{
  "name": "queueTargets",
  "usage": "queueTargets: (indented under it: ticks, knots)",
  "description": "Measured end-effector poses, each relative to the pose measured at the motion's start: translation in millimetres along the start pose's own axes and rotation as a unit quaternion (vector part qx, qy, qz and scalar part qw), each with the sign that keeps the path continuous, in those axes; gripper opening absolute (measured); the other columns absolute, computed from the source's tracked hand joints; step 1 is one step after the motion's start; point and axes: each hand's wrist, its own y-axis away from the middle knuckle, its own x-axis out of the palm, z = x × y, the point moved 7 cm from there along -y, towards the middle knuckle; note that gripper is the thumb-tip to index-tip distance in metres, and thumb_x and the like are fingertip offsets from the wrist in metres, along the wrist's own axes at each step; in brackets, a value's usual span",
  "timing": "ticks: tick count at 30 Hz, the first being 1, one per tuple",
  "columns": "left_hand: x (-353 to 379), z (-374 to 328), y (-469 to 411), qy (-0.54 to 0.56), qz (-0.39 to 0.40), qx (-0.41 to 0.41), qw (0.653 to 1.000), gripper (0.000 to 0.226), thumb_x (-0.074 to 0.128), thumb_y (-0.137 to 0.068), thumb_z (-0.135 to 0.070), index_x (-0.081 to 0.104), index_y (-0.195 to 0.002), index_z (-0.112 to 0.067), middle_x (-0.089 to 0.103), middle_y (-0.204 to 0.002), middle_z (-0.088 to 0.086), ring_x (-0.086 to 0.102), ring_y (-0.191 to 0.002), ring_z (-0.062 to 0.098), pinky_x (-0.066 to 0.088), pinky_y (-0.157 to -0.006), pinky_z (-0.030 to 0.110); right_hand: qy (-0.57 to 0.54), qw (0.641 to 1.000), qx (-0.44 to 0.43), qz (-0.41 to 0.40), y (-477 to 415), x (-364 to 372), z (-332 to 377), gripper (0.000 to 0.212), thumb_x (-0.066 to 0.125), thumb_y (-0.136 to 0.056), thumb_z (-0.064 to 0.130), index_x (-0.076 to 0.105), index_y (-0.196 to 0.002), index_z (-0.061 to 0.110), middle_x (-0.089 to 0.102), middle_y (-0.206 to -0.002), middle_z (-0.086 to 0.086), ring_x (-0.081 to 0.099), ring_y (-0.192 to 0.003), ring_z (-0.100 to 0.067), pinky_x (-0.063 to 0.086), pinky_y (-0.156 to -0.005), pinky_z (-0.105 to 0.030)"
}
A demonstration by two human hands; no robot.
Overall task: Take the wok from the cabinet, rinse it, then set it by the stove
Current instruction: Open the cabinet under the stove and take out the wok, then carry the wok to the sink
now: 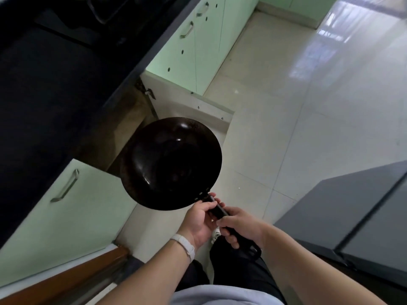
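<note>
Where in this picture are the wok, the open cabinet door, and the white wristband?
wok [169, 164]: head view, on the dark inner bowl.
open cabinet door [187, 102]: head view, on its pale inner face.
white wristband [184, 245]: head view, on the strap across the left wrist.

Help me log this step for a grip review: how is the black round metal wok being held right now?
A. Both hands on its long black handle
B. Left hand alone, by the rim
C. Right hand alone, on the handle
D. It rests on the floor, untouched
A: the left hand and right hand both wrap the long black handle, holding the black round metal wok in the air outside the open cabinet.
</note>
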Motion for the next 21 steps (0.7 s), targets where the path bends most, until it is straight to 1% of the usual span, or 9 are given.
queueTargets:
  ticks: [6, 11, 14, 16, 21]
  knots:
    - [39.3, -2.4, 65.9, -0.027, 0.019, -0.006, 0.999, 0.02, 0.044, -0.096, 0.004, 0.057, -0.105, -0.007, 0.061, -0.083, 0.009, 0.063, -0.08, 0.022, 0.057, -0.066, 0.033, -0.024, 1.0, -0.009, -0.003, 69.1, 22.8, 27.9, 0.016, 0.049, -0.097, 0.0, 0.05, -0.112, 0.002, 0.05, -0.06, -0.004, 0.044, -0.043, -0.015, 0.04, -0.037, -0.024]
    - [65.9, -10.4, 107.7, -0.051, 0.038, 0.012, 0.998, 0.019, 0.044, -0.096, 0.004, 0.058, -0.104, -0.006, 0.06, -0.085, 0.009, 0.063, -0.081, 0.023, 0.056, -0.071, 0.034, -0.018, 0.999, -0.034, -0.032, 110.3, 37.9, 46.5, 0.013, 0.051, -0.097, 0.001, 0.051, -0.109, 0.005, 0.051, -0.059, -0.004, 0.043, -0.044, -0.016, 0.038, -0.039, -0.023]
    - [79.9, -17.5, 130.7, -0.072, 0.059, 0.026, 0.995, 0.018, 0.046, -0.096, 0.004, 0.058, -0.104, -0.007, 0.062, -0.086, 0.008, 0.064, -0.082, 0.022, 0.058, -0.067, 0.031, -0.028, 0.997, -0.059, -0.051, 132.5, 48.7, 58.9, 0.01, 0.051, -0.097, 0.0, 0.052, -0.105, 0.006, 0.05, -0.058, -0.004, 0.043, -0.042, -0.015, 0.038, -0.039, -0.022]
    - [90.9, -22.1, 144.3, -0.084, 0.076, 0.036, 0.993, 0.018, 0.047, -0.096, 0.003, 0.059, -0.105, -0.006, 0.062, -0.088, 0.008, 0.064, -0.083, 0.022, 0.059, -0.065, 0.03, -0.033, 0.995, -0.077, -0.055, 146.9, 54.7, 67.5, 0.011, 0.051, -0.097, 0.0, 0.052, -0.107, 0.007, 0.049, -0.059, -0.004, 0.043, -0.044, -0.014, 0.037, -0.039, -0.023]
    - [122.1, -35.5, 169.6, -0.112, 0.106, 0.078, 0.985, 0.018, 0.047, -0.095, 0.004, 0.06, -0.102, -0.007, 0.063, -0.086, 0.007, 0.065, -0.081, 0.021, 0.058, -0.069, 0.031, -0.032, 0.989, -0.127, -0.063, 177.1, 61.8, 93.6, 0.008, 0.051, -0.098, 0.003, 0.052, -0.105, 0.006, 0.05, -0.062, -0.005, 0.044, -0.045, -0.014, 0.038, -0.039, -0.024]
